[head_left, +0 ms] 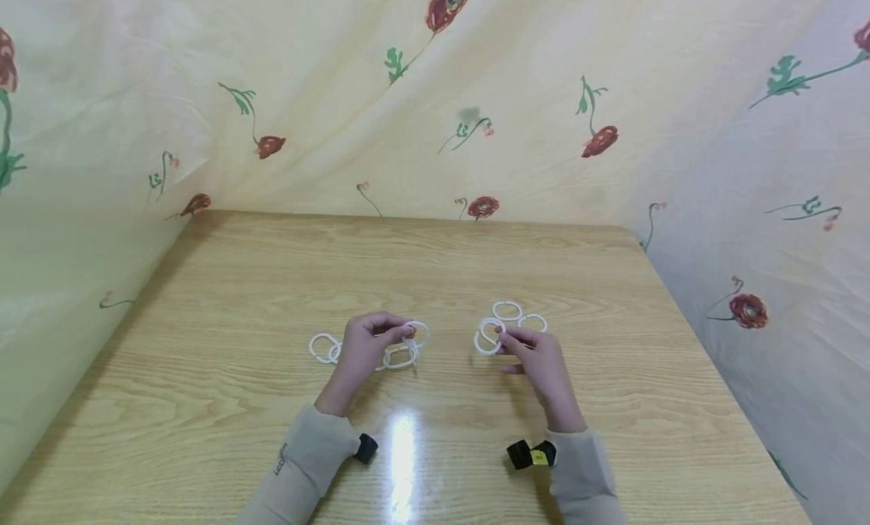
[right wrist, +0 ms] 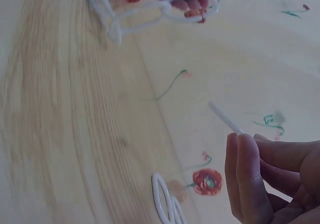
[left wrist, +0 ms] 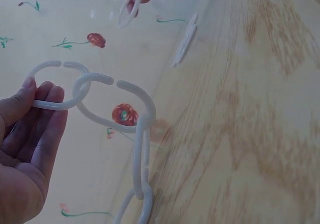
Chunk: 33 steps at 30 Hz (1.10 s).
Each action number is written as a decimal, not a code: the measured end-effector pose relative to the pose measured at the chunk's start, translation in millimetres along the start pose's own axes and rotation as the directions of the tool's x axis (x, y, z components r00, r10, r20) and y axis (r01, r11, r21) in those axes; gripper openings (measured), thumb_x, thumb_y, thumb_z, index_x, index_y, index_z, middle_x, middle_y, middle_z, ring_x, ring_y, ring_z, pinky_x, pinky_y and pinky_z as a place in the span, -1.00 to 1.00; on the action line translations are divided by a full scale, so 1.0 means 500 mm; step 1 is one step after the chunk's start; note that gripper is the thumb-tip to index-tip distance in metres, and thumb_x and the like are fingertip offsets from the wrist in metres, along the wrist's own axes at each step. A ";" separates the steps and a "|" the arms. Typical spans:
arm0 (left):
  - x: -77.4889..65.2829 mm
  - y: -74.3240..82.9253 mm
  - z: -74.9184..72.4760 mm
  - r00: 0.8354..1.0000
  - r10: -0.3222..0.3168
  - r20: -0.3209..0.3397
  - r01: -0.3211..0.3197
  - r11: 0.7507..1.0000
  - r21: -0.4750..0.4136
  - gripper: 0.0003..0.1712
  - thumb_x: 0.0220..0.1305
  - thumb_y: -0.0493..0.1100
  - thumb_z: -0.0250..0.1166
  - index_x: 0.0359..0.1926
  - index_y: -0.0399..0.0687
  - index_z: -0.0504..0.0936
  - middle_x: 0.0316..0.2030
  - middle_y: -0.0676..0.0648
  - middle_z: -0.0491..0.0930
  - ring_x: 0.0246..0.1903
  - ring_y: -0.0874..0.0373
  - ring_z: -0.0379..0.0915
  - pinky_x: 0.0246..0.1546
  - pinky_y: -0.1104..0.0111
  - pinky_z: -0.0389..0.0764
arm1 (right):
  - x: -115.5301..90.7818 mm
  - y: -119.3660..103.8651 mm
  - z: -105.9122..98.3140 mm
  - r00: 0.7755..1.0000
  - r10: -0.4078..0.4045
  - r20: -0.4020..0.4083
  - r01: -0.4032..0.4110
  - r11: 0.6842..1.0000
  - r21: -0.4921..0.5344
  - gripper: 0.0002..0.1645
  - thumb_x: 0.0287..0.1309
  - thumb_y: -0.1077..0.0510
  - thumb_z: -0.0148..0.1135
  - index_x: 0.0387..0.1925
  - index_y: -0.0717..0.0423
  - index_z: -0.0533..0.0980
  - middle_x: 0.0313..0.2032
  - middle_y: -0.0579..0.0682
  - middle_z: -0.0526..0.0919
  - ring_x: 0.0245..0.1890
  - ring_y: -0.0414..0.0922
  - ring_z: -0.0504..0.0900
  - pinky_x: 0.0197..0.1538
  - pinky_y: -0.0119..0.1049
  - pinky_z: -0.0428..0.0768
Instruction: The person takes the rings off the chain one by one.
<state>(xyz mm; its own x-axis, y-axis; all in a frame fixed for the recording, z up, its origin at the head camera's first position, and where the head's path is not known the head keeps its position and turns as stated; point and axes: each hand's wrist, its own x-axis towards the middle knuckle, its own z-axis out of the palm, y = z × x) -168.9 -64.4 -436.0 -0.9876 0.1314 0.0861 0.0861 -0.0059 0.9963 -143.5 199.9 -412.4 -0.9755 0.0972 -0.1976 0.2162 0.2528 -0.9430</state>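
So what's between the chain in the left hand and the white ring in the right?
Just bare wooden tabletop between chain and ring, in the head view.

Booth-like space: floral cloth, wood-grain table

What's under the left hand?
Under the left hand is the wooden table. White chain links peek out on both sides. In the head view, the hand covers what lies between, so I can't tell how many links are hidden.

White chain, lower part beyond the left wrist view's bottom edge
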 end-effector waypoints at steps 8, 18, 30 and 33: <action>0.000 -0.001 -0.001 1.000 -0.015 0.018 0.015 1.000 -0.003 -0.83 0.20 -0.38 0.31 -0.22 -0.47 0.66 -0.26 -0.38 0.69 -0.38 0.38 0.64 -0.17 0.44 0.71 | 0.010 0.015 -0.047 0.999 0.005 -0.044 -0.009 0.997 -0.076 -0.59 0.36 0.21 0.11 0.13 0.41 0.48 0.06 0.32 0.60 -0.36 -0.43 0.65 -0.31 -0.36 0.74; 0.000 -0.003 0.000 1.000 -0.023 0.020 0.023 1.000 -0.012 -0.83 0.20 -0.39 0.31 -0.22 -0.48 0.65 -0.25 -0.38 0.69 -0.38 0.39 0.64 -0.18 0.44 0.72 | 0.022 0.034 -0.085 0.995 0.033 -0.093 -0.045 0.991 -0.130 -0.57 0.33 0.23 0.15 0.13 0.45 0.45 -0.18 0.13 0.68 -0.44 -0.44 0.61 -0.33 -0.37 0.74; 0.000 0.003 0.000 0.999 -0.034 0.001 0.034 0.999 -0.016 -0.83 0.19 -0.42 0.31 -0.22 -0.50 0.65 -0.27 -0.38 0.69 -0.40 0.39 0.65 -0.21 0.45 0.72 | 0.028 0.052 -0.101 0.991 0.117 -0.068 -0.130 0.964 -0.233 -0.59 0.26 0.27 0.21 0.05 0.48 0.47 -0.38 0.00 0.69 -0.50 -0.34 0.65 -0.43 -0.45 0.69; -0.001 0.005 0.000 0.999 -0.036 0.005 0.036 0.999 -0.015 -0.83 0.19 -0.41 0.31 -0.21 -0.50 0.65 -0.27 -0.37 0.69 -0.40 0.39 0.65 -0.20 0.45 0.72 | 0.029 0.055 -0.102 0.990 0.129 -0.063 -0.140 0.962 -0.234 -0.61 0.24 0.27 0.22 0.02 0.50 0.48 -0.44 -0.05 0.71 -0.52 -0.34 0.66 -0.45 -0.46 0.68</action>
<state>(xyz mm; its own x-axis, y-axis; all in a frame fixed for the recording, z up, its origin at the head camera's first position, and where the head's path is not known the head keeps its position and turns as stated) -168.3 -64.7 -433.6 -0.9894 0.1362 0.0501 0.0484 -0.0156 0.9987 -149.8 257.2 -427.4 -0.9348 0.1898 -0.3002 0.3547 0.4547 -0.8169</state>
